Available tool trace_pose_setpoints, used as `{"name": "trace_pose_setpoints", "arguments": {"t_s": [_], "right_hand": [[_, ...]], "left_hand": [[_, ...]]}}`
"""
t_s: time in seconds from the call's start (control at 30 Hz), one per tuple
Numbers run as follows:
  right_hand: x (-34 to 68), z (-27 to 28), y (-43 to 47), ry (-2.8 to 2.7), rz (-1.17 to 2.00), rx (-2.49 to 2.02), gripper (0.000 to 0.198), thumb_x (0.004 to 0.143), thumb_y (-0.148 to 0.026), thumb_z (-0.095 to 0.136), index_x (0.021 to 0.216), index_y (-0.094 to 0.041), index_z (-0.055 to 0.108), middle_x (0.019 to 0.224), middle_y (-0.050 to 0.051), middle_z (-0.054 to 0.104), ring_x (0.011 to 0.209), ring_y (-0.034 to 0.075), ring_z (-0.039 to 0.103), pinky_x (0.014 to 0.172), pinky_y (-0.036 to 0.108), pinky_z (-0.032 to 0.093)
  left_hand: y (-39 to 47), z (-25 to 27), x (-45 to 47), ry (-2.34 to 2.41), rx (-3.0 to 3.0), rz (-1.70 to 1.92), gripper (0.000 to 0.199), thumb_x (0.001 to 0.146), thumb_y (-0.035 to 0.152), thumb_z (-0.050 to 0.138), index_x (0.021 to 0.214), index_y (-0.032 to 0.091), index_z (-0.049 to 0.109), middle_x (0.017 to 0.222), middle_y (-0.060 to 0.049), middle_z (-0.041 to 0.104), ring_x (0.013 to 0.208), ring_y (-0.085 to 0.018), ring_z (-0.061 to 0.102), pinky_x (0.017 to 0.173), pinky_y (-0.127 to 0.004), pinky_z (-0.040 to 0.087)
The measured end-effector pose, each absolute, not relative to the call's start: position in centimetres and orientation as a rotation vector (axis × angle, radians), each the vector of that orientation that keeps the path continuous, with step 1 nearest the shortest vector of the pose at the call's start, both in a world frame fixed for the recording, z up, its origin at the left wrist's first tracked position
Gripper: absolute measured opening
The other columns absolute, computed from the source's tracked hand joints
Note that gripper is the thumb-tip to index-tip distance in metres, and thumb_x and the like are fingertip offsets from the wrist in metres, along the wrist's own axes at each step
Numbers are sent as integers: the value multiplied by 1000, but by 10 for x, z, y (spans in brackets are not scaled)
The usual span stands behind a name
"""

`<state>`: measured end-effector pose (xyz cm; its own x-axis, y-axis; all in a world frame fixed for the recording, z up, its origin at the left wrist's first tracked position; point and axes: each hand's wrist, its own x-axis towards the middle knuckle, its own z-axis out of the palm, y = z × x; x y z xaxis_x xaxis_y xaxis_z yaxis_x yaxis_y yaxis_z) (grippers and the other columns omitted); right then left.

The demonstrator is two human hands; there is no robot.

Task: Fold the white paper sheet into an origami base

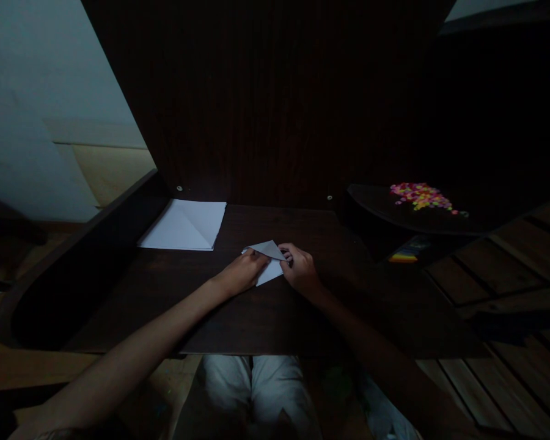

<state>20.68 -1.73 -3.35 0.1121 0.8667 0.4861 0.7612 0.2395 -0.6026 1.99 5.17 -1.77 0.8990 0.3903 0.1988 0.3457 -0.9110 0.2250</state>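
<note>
A small folded sheet of white paper (269,273) lies between my hands on the dark wooden desk (275,324). One flap of it is raised and looks grey in the dim light. My left hand (247,271) grips the paper's left side, its fingertips tucked under the flap. On the other side, my right hand (300,267) is closed on the right corner, fingers curled at the fold. Parts of the paper's edges are hidden behind my fingers.
A stack of white paper (187,226) with crease lines sits at the back left, beside the desk's raised side panel (82,263). Small colourful pieces (421,197) are heaped on a dark shelf (371,198) at right. A tall dark panel (266,110) stands behind the desk.
</note>
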Motion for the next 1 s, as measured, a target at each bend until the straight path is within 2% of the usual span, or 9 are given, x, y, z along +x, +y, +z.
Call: {"name": "trace_pose_setpoints", "arguments": {"t_s": [0.13, 0.23, 0.43, 0.6, 0.77, 0.93, 1.0], "right_hand": [[206, -35, -17, -1680, 148, -1527, 35, 70, -7, 51, 101, -18, 63, 82, 5, 67, 71, 18, 62, 70, 28, 52], [206, -36, -17, -1697, 138, -1522, 36, 70, -6, 51, 102, -18, 62, 85, 5, 67, 74, 19, 62, 71, 29, 52], [206, -38, -17, -1740, 117, -1516, 37, 70, -5, 51, 103, -18, 61, 88, 7, 67, 77, 20, 62, 73, 31, 51], [207, -37, -18, -1759, 93, -1516, 35, 69, -5, 50, 100, -17, 61, 85, 7, 66, 76, 21, 61, 72, 32, 51], [206, -37, -18, -1767, 93, -1524, 36, 68, -4, 50, 100, -18, 61, 86, 7, 65, 78, 22, 60, 74, 33, 51], [206, -38, -16, -1773, 83, -1544, 34, 69, -3, 49, 98, -16, 62, 85, 8, 66, 79, 22, 60, 75, 34, 51], [207, -39, -16, -1788, 83, -1544, 33, 69, -3, 49, 97, -16, 62, 86, 8, 66, 79, 22, 60, 76, 34, 51]], "left_hand": [[52, -20, 22, 523, 2904, 368, 32, 89, 8, 44, 119, 13, 53, 110, -16, 65, 104, -27, 59, 96, -41, 45], [52, -14, 26, 503, 2927, 244, 33, 83, 5, 47, 115, 11, 54, 106, -17, 66, 100, -29, 61, 94, -42, 45], [58, 2, 36, 484, 2875, 53, 31, 78, 8, 53, 108, 10, 59, 113, -19, 65, 105, -31, 62, 91, -38, 49], [59, 6, 37, 565, 2824, -83, 31, 80, 11, 50, 108, 15, 61, 108, -14, 69, 98, -28, 67, 83, -35, 52], [59, 1, 40, 585, 2821, 21, 30, 82, 14, 49, 109, 15, 62, 113, -14, 69, 103, -27, 65, 88, -33, 49], [58, 2, 45, 639, 2838, -35, 23, 84, 16, 46, 98, 14, 65, 97, -14, 72, 87, -27, 69, 77, -34, 53], [56, 5, 45, 652, 2846, -26, 25, 85, 17, 45, 100, 14, 65, 102, -14, 71, 91, -28, 68, 80, -34, 53]]}}
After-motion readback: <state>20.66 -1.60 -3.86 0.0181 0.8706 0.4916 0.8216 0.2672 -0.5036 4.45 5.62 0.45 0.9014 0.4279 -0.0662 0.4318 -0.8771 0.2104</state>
